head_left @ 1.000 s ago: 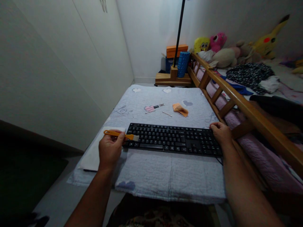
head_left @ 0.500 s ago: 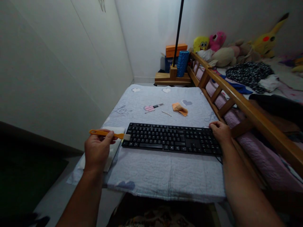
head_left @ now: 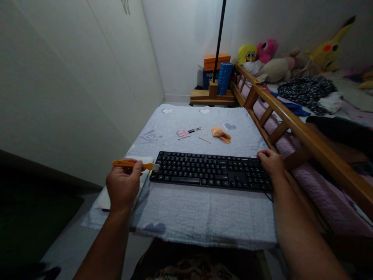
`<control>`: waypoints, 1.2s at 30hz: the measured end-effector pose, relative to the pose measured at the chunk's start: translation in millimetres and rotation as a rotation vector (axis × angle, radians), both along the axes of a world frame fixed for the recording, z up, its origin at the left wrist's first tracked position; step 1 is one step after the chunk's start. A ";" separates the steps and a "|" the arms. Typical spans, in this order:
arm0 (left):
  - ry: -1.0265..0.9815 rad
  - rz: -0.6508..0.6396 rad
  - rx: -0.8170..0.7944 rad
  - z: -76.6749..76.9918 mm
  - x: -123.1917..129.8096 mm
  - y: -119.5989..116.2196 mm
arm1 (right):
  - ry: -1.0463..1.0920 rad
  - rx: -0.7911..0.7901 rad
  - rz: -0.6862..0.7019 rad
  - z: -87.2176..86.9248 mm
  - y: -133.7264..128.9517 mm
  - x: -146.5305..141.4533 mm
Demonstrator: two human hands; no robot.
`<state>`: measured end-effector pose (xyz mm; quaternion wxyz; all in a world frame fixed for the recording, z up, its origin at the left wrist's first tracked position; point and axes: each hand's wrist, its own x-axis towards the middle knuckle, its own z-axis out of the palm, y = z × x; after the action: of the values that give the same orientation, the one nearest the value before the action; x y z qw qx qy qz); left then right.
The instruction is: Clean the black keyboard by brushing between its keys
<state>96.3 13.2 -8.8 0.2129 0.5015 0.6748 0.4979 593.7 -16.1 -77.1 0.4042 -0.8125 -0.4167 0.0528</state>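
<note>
Pinched in my left hand [head_left: 124, 183] is a small brush [head_left: 148, 166] with an orange handle and pale bristles. Its bristles touch the left end of a black keyboard [head_left: 190, 168], which lies flat across the cloth. My right hand [head_left: 271, 165] grips the keyboard's right end, thumb at the top edge; the other fingers are partly hidden. Beyond the keyboard lie a cotton swab [head_left: 205, 140], a thin tool with a black middle [head_left: 191, 131] and a crumpled orange cloth [head_left: 220, 134]. A white pad or tissue [head_left: 105, 199] lies under my left hand.
A pale quilted cloth [head_left: 180, 210] with hearts covers the table. Along the right runs a wooden bed rail [head_left: 279, 112], with soft toys and clothes behind it. A blue roller [head_left: 225, 79] and a dark pole on a wooden base [head_left: 201, 96] stand at the far end.
My left hand and forearm have shifted slightly to the right, with the brush bristles staying at the keyboard's left end. My right hand and the keyboard have hardly moved.
</note>
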 end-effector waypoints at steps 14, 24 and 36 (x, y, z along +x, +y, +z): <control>-0.371 -0.421 -0.159 -12.3 94.3 -30.2 | 0.028 0.001 -0.009 3.1 0.2 -4.0; -0.166 -0.313 -0.116 -15.9 64.8 -20.4 | 0.016 0.020 0.007 0.7 0.1 -2.1; 0.090 -0.118 -0.101 -6.4 8.4 -8.6 | 0.026 0.003 -0.009 2.3 -0.5 -2.4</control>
<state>104.7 4.6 -15.2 0.2364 0.5510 0.6771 0.4267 591.4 -16.6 -74.7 0.4109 -0.8132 -0.4077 0.0610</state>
